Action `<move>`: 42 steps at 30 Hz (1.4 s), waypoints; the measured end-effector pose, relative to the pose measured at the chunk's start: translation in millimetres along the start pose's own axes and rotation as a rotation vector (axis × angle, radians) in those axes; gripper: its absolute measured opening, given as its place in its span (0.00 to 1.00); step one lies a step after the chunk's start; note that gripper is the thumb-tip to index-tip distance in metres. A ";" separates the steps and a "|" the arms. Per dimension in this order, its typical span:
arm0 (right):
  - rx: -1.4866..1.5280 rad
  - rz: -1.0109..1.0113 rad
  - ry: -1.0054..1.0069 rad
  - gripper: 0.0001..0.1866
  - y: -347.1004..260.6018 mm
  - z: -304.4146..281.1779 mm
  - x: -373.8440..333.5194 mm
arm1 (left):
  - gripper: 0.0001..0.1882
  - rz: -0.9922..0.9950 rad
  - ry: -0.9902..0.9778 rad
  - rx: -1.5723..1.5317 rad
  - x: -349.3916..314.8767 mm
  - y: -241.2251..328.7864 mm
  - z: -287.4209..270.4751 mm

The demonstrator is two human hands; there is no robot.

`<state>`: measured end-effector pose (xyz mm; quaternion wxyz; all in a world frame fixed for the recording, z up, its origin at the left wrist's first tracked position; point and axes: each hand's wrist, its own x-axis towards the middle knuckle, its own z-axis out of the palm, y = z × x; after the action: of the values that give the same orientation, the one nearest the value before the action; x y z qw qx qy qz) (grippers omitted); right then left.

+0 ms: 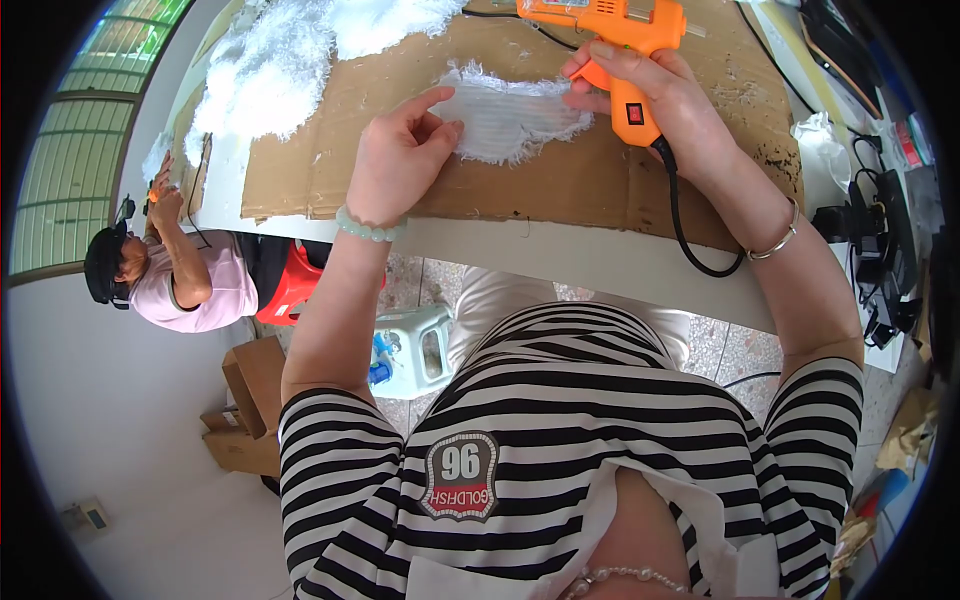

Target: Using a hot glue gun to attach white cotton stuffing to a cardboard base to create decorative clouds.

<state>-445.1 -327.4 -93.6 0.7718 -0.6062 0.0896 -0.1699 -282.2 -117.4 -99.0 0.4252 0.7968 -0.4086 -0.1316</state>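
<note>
Free passage over cardboard nearside of white patch, black cord at right

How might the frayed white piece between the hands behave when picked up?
The frayed white piece looks thin, so it is probably light and floppy. Its ragged edge suggests it might snag or shed. Lying flat, it seems unlikely to roll.

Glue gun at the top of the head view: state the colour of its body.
The glue gun has an orange body, best seen in the head view.

a smooth plastic hot-glue gun contrasts with scuffed, matt cardboard and a ribbed sheet with frayed, fibrous edges.
</note>
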 end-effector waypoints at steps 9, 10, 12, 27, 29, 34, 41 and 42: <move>-0.027 0.003 -0.016 0.14 0.6 -0.3 0.3 | 0.14 0.067 -0.011 0.139 13.2 -10.5 -8.7; -0.020 0.007 -0.003 0.14 1.1 -0.3 0.6 | 0.13 0.057 -0.003 0.107 15.3 -11.4 -9.4; -0.013 0.014 0.010 0.14 1.1 -0.1 -0.1 | 0.12 0.044 0.004 0.074 14.6 -11.3 -10.3; 0.155 0.032 0.071 0.09 -1.8 6.0 1.3 | 0.09 0.634 0.194 0.497 -45.9 19.5 15.9; 0.026 -0.051 -0.025 0.14 2.3 -0.1 0.8 | 0.09 0.603 0.155 0.505 -45.6 18.8 15.4; 0.043 -0.045 -0.040 0.14 2.4 -2.0 0.5 | 0.10 0.613 0.131 0.516 -43.8 20.7 17.9; 0.039 -0.056 -0.017 0.14 1.4 -1.0 -0.3 | 0.11 0.566 0.124 0.490 -46.6 17.6 20.0; 0.038 -0.058 -0.015 0.14 1.0 -1.4 0.0 | 0.11 0.565 0.116 0.496 -46.4 17.5 19.8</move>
<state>-445.5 -328.4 -94.9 0.7787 -0.5948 0.0630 -0.1893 -332.0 -98.6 -103.6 0.2613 0.7377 -0.6068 0.1389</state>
